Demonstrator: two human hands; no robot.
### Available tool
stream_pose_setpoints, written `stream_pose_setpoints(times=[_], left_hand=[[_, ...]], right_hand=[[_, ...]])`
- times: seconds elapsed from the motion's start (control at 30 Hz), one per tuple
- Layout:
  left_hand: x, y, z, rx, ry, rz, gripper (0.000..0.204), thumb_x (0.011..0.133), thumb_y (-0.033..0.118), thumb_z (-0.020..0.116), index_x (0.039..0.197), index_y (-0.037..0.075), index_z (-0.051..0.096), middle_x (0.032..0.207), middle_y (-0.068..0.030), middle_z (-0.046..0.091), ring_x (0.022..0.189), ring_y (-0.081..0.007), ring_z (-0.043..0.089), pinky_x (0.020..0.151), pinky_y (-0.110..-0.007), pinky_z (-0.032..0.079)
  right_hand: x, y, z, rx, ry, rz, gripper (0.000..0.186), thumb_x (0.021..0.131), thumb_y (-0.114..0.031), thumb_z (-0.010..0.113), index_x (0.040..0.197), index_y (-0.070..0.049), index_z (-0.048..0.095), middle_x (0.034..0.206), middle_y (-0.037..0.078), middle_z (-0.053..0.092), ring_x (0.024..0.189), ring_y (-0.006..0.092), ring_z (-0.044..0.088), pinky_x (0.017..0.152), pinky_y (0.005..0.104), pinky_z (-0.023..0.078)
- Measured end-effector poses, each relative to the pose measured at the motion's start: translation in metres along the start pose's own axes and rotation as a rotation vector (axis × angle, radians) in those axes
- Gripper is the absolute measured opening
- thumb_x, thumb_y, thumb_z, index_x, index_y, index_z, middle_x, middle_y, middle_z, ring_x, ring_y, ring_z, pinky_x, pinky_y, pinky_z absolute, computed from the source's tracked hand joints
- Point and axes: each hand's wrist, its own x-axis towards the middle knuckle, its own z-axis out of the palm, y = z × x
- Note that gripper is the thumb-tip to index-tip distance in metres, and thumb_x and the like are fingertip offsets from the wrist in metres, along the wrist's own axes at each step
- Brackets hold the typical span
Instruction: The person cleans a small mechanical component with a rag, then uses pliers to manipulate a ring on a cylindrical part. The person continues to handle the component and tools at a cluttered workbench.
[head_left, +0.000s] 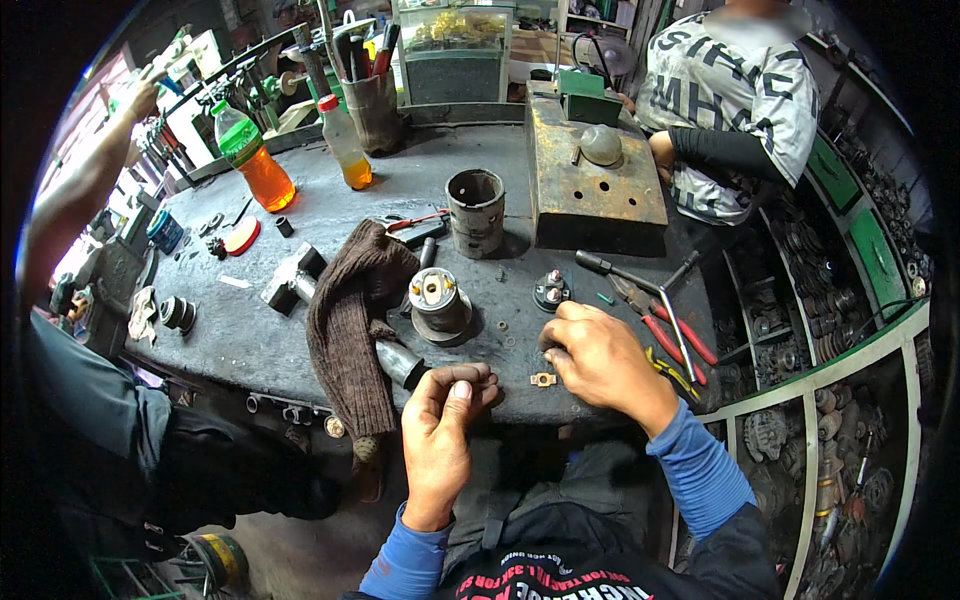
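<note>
My left hand (446,425) is held at the bench's near edge, thumb pressed against curled fingers; anything inside is hidden. Low over the bench top, my right hand (606,358) has its fingers bent together, and I cannot make out what they pinch. Between the hands lies a small copper-coloured plate (543,380) with a hole. Just beyond my right hand sits a round black cap (552,290) with metal studs. A cylindrical metal part (440,305) with brass-coloured terminals stands beyond my left hand. Small washers (503,326) lie between these parts.
Right of my right hand lie red-handled pliers (680,335) and a T-shaped wrench (672,300). A brown knitted cloth (350,330) drapes over the near edge. Beyond stand a metal cylinder (476,215), a rusty steel box (600,200) and bottles (262,170). People are at both sides.
</note>
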Motion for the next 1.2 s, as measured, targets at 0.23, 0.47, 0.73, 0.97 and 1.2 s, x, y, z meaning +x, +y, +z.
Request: stream_pose_setpoints(times=[0.23,0.47,0.73,0.97,1.2], left_hand=[[-0.002,-0.002,-0.012,0.145,-0.044,0.046,0.015,0.109,0.005,0.056,0.118,-0.004,0.065,0.115,-0.0128,0.072,0.107,-0.0192,0.071,0.1,-0.033,0.055],[-0.006,0.018,-0.007,0.051,-0.043,-0.159,0.02,0.097,0.0,0.072,0.117,-0.003,0.068,0.092,-0.0088,0.071,0.077,-0.0165,0.069,0.07,-0.031,0.061],[0.0,0.014,0.003,0.157,-0.06,-0.116,0.022,0.094,0.003,0.078,0.116,-0.001,0.075,0.094,-0.0051,0.075,0.076,-0.0115,0.065,0.067,-0.026,0.054],[0.007,0.006,-0.001,0.195,-0.001,0.051,0.023,0.094,0.0,0.077,0.117,-0.003,0.074,0.105,-0.0069,0.077,0.095,-0.0145,0.069,0.087,-0.029,0.057],[0.013,-0.001,0.006,0.19,0.002,0.069,0.023,0.094,0.003,0.078,0.117,0.002,0.075,0.089,0.0003,0.071,0.07,-0.0058,0.055,0.062,-0.022,0.045]], right_hand=[[0.007,0.001,0.01,0.001,0.083,-0.007,0.012,0.086,-0.012,0.073,0.095,-0.004,0.074,0.096,0.018,0.063,0.096,0.0391,0.067,0.084,0.0495,0.056],[0.02,-0.006,0.034,-0.026,0.047,-0.077,0.018,0.09,-0.023,0.076,0.102,-0.009,0.075,0.095,0.014,0.062,0.095,0.036,0.067,0.081,0.0469,0.056],[0.025,0.004,0.048,0.052,0.048,-0.037,0.017,0.09,-0.014,0.069,0.104,-0.005,0.07,0.1,0.016,0.064,0.1,0.0382,0.069,0.083,0.0513,0.057],[0.021,-0.002,0.058,0.183,0.26,-0.121,0.036,0.082,-0.021,0.073,0.111,-0.002,0.065,0.103,0.026,0.066,0.093,0.0497,0.065,0.08,0.0533,0.056],[0.013,-0.006,0.049,0.301,0.397,-0.098,0.022,0.086,-0.014,0.069,0.104,-0.002,0.064,0.093,0.023,0.066,0.09,0.0468,0.066,0.078,0.0539,0.054]])
